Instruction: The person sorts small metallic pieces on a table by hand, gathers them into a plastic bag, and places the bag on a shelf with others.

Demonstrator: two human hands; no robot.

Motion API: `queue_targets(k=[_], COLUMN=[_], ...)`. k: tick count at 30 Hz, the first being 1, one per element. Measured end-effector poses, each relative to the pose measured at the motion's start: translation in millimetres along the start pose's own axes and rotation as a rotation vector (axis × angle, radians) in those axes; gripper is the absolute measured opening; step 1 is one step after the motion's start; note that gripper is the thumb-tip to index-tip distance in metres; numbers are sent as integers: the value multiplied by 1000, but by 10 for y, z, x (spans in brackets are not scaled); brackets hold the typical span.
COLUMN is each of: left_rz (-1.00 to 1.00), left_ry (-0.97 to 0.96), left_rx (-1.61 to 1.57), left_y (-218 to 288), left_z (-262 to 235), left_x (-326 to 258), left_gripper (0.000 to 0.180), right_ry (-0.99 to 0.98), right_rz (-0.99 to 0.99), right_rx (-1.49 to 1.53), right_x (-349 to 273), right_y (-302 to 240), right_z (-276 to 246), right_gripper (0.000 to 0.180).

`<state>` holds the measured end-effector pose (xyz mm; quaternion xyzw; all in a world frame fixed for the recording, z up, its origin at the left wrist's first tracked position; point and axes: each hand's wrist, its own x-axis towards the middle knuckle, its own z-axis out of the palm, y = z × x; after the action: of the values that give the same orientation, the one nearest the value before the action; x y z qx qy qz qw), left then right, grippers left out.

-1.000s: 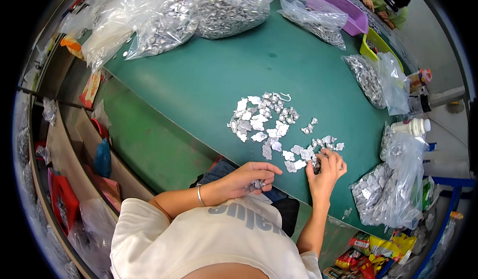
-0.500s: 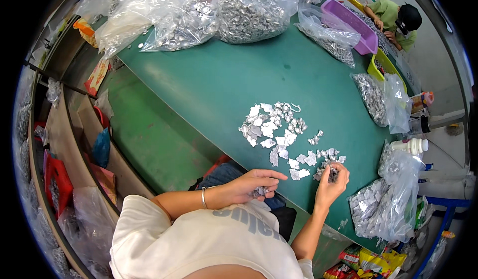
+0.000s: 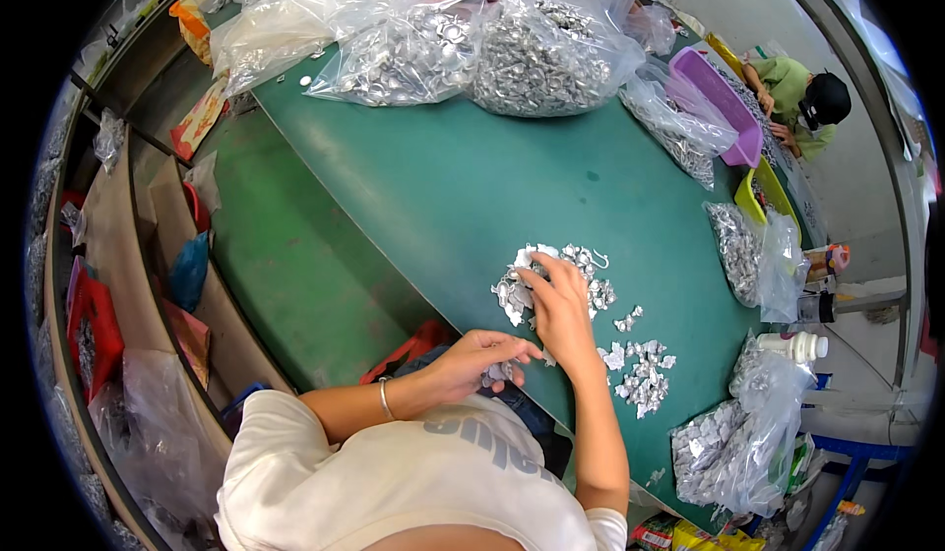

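Observation:
My left hand (image 3: 479,366) is at the table's near edge, fingers curled around a few small silver metal pieces (image 3: 500,374). Stretched over the table, my right hand (image 3: 563,307) has its fingers apart, with the tips at a pile of flat, irregular silver metal pieces (image 3: 514,297); part of that pile is hidden under the hand. To the right of my right forearm lies a smaller heap of similar pieces (image 3: 645,382). A few loose pieces (image 3: 628,319) sit between the two groups.
Clear plastic bags of metal parts (image 3: 546,59) line the green table's (image 3: 443,177) far side. More bags (image 3: 709,443) stand at right, near a white bottle (image 3: 793,345). A purple basket (image 3: 724,108) and a yellow-green basket (image 3: 768,197) are near another person (image 3: 795,98).
My right hand has moved left and away from me, from the smaller heap to the larger pile. My left hand stays near the edge with its pieces. The whole view has shifted slightly.

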<state>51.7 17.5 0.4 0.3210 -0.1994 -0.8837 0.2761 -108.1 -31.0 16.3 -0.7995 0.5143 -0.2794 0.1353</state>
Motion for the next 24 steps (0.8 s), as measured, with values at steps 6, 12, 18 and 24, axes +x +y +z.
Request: queue_targets(k=[6,12,18,24], left_rz=[318,631,503,506], left_ry=[236,432,358,328], left_rx=[541,1490,1758,1813], left_y=[409,637,637,681], left_z=[-132,-152,-146,-107], left_x=[-38,105,253,301], left_gripper=[18,34,25,21], right_ry=[52,135,291,241], right_rz=[-127,446,711,784], right_rx=[-148,396,1199,1631], right_x=[138,-150,-352,-516], right_y=[181,197,85,72], right_z=[158,21,-76,-120], right_gripper=[14,15,23,26])
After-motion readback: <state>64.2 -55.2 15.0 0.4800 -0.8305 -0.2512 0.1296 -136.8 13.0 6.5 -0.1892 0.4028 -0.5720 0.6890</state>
